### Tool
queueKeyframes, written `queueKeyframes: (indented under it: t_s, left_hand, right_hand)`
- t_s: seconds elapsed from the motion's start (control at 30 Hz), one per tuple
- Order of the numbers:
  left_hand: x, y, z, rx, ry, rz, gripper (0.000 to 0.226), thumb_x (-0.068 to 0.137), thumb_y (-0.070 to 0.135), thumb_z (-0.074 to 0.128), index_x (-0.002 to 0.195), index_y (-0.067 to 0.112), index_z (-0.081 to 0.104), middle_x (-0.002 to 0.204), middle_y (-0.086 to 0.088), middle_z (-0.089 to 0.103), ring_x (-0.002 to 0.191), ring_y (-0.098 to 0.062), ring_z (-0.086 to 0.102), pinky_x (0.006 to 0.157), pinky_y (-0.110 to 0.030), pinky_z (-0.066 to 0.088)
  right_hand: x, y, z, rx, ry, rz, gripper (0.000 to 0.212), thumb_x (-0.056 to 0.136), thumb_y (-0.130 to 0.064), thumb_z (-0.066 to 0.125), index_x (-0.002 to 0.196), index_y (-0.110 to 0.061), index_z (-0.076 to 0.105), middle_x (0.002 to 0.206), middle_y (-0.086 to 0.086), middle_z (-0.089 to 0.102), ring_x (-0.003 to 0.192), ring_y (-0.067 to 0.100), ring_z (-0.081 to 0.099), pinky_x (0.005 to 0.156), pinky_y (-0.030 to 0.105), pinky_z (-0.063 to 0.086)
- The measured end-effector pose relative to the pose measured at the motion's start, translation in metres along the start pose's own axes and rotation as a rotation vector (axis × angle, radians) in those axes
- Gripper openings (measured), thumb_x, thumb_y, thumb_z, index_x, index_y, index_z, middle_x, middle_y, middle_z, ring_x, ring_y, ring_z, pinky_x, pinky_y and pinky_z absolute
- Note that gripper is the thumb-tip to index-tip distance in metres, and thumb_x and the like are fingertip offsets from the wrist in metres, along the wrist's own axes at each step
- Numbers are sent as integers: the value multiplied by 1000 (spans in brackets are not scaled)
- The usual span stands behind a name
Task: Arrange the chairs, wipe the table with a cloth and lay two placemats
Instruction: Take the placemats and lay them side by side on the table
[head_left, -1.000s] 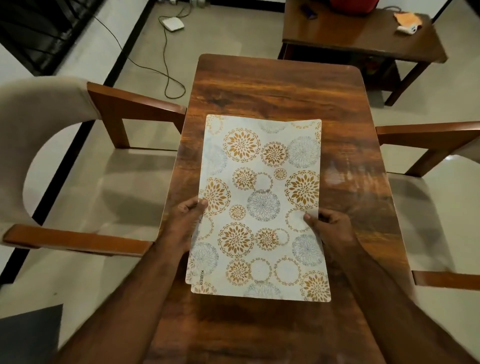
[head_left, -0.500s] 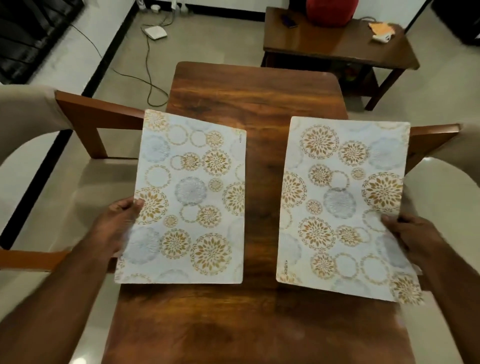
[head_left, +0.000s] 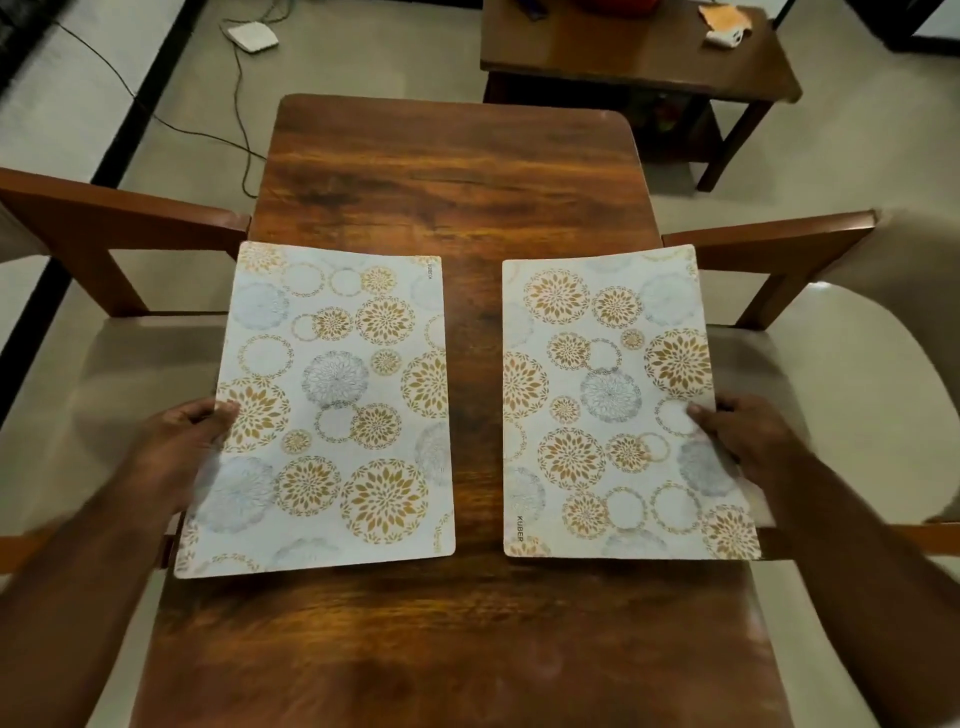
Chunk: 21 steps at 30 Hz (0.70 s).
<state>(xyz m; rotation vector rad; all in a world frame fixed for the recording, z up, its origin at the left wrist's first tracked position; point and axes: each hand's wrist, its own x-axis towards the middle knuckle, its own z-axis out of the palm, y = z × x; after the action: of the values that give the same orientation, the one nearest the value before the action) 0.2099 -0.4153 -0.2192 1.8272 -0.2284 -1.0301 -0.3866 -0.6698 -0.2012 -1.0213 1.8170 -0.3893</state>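
Head view: you hold two placemats over the tabletop (head_left: 452, 197), one in each hand. Your left hand (head_left: 179, 454) grips the left placemat (head_left: 332, 410) at its outer long edge, thumb on top of the sheet, remaining fingers hidden beneath. Your right hand (head_left: 748, 436) grips the right placemat (head_left: 618, 405) at its outer long edge in the same way, thumb on the printed face.

Both placemats are white with gold and grey circular floral prints. They sit side by side, long sides running from the near edge toward the far edge of the tabletop, apart from each other, a strip of bare wood between them. The left placemat overhangs the left edge of the tabletop; the right placemat overhangs the right edge. Whether the inner edges touch the wood or float just above it, you cannot tell.

Left chair (head_left: 104, 218) stands at the left edge of the tabletop, its wooden armrest reaching to that edge. Right chair (head_left: 779, 239) stands at the right edge, armrest likewise close.

Beyond the far edge stands a side table (head_left: 613, 57), well apart, carrying an orange cloth (head_left: 722, 18) at its far right corner. A white device (head_left: 252, 37) with a black cable (head_left: 236, 104) lies on the floor (head_left: 363, 47).
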Motion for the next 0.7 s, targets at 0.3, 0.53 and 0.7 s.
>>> queueKeyframes:
  t_s: [0.3, 0.53, 0.7]
  left_hand:
    - [-9, 8, 17, 661, 337, 268, 32, 102, 31, 80, 108, 0, 82, 90, -13, 76, 82, -35, 70, 74, -38, 49]
    - [-35, 3, 62, 1239, 287, 465, 101, 94, 84, 60, 169, 22, 34, 175, -20, 30, 158, -52, 32, 126, -71, 26]
    - [-45, -24, 129, 1388, -32, 721, 102, 91, 100, 20, 176, 46, -1, 185, 0, -18, 170, -38, -16, 128, -81, -2]
  right_hand:
    - [4, -10, 10, -411, 156, -223, 20, 94, -31, 88, 93, -17, 73, 98, 7, 80, 88, 31, 78, 85, 56, 67]
    - [-21, -11, 35, -956, 429, -440, 59, 96, -60, 68, 126, -10, 68, 109, 18, 72, 96, 44, 69, 77, 50, 61]
    - [-56, -11, 109, -1031, 248, -615, 88, 94, -81, 57, 165, -31, 42, 164, 20, 49, 143, 57, 47, 103, 64, 53]
